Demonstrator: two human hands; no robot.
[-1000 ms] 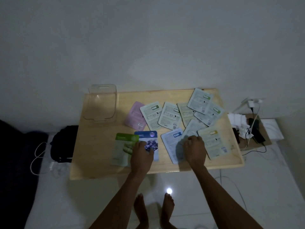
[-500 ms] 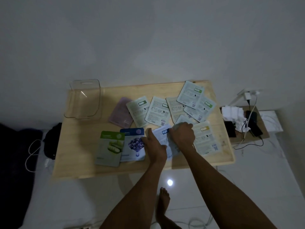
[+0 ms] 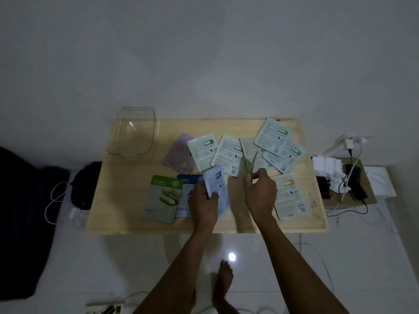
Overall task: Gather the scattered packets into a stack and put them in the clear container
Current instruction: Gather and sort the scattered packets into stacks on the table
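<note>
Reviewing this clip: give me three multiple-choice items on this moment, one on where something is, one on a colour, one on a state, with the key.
1. Where does the clear container stand on the table?
A. far left corner
B. near right corner
C. centre

2. What colour is the packet lying just right of the container?
A. red
B. pink
C. black

3. What is the left hand doing?
A. resting flat on the table
B. holding a white packet
C. reaching into the container

Key: 1 A, it sits at the far left corner by the wall. 2 B, the pink packet lies flat there. 3 B, its fingers grip the white packet, which is lifted and tilted.
</note>
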